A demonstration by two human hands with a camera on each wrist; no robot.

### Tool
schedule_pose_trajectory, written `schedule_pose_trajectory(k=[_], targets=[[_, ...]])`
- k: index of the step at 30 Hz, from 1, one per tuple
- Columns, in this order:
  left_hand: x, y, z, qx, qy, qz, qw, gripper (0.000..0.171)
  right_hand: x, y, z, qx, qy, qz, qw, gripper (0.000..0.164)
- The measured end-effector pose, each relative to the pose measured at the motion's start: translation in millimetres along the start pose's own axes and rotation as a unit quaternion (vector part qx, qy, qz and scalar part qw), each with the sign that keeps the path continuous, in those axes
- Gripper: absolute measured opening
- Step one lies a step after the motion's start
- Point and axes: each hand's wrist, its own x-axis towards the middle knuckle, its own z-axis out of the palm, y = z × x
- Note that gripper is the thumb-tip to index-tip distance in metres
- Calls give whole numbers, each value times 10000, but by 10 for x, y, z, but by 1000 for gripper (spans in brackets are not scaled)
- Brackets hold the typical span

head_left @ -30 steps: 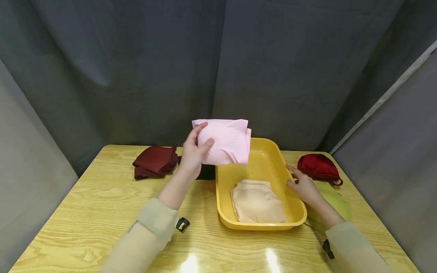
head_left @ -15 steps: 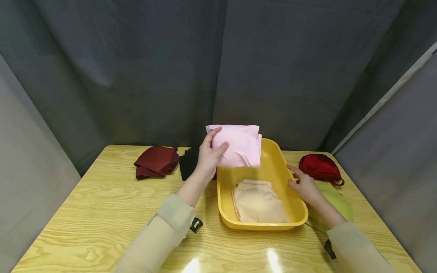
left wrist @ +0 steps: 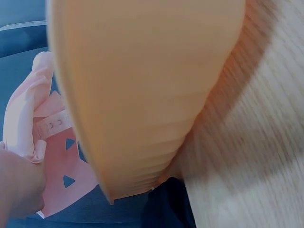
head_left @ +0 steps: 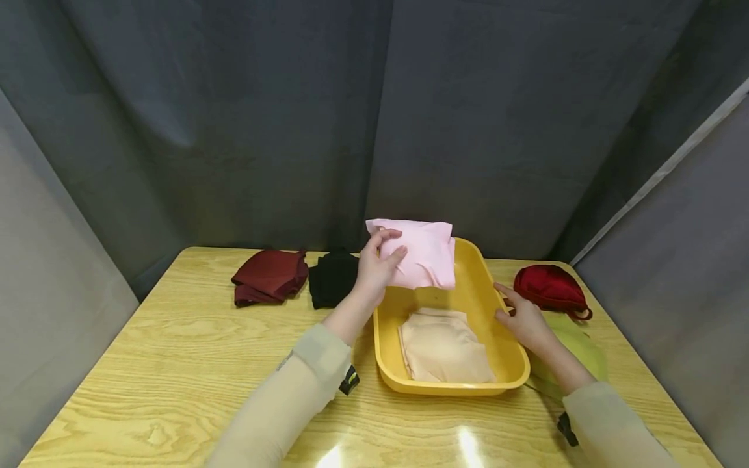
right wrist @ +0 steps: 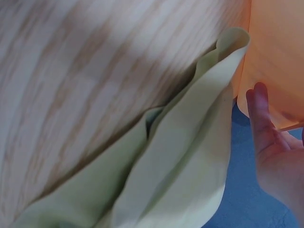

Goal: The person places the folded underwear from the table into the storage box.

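Currently, the left grip (head_left: pixel 376 263) is partly closed, pinching the folded pink bra (head_left: pixel 426 257) between thumb and fingers; the bra extends right of the grip, raised above the far end of the yellow tray (head_left: pixel 450 390). The left wrist view shows its hook-and-eye strip (left wrist: pixel 52 124). The right grip (head_left: pixel 523 322) is spread, fingers extended, touching the tray's right side. Nearer than the left grip, 1 beige garment (head_left: pixel 446 351) lies folded inside the tray. Left of that grip, 2 items rest on the tabletop (head_left: pixel 175 364): black garment (head_left: pixel 332 279), near; maroon garment (head_left: pixel 270 277), farther. Right of the right grip: red garment (head_left: pixel 547 286), green garment (head_left: pixel 576 354).
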Motion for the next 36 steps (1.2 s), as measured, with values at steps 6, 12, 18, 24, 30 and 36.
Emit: schedule_pose_trajectory(k=[6, 12, 18, 24, 30, 36], targets=[[36, -133, 25, 139, -275, -175, 9994, 32, -1, -9, -4, 18, -29, -4, 10000, 59], [70, -253, -16, 553, -554, -494, 9957, 37, 18, -18, -7, 42, -75, 59, 9999, 60], [98, -347, -25, 712, -816, -871, 9903, 50, 23, -41, -6, 26, -99, 60, 9999, 60], [102, -458, 18, 894, -865, -1045, 9867, 53, 5, -53, 0, 2, -64, 7, 10000, 59], [119, -561, 55, 1228, -763, -844, 9859, 53, -11, -42, 1, 21, -16, -15, 10000, 59], [128, -590, 98, 1877, -722, -643, 9775, 53, -17, -44, -11, 54, -11, -41, 10000, 59]])
